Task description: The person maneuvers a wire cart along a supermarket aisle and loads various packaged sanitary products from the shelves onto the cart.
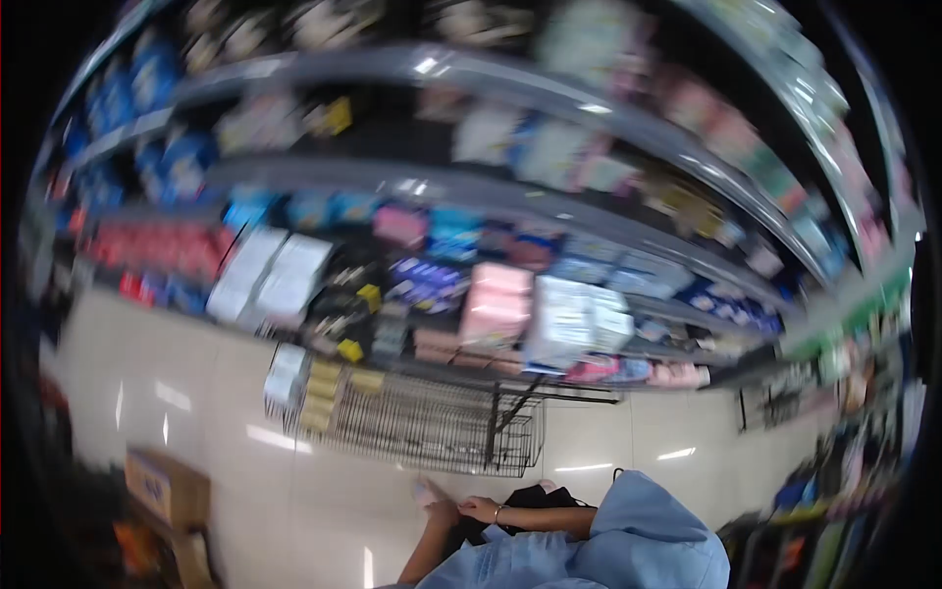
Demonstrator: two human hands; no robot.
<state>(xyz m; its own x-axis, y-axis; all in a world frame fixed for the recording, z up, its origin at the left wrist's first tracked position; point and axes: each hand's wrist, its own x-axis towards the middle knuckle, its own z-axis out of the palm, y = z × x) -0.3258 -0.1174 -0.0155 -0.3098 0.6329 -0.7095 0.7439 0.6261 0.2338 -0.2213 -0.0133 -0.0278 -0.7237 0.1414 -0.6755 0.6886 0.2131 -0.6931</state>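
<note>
My left hand [439,505] is low in the middle of the view, with a small pale pinkish patch at its fingers that is too blurred to name. Close beside it is my right hand [479,508], a band around its wrist. Motion blur smears the fingers of both hands, so I cannot make out a grip. Just beyond them stands a black wire cart [422,417]. At its left end lie yellowish packs [322,395] and a white pack [285,375].
Shelves [392,182] of packaged goods curve across the aisle ahead. White packs [579,319] and pink packs [496,304] are stacked low there. Cardboard boxes [169,489] stand on the left, and another rack [805,520] is at lower right. The floor [235,402] is shiny tile.
</note>
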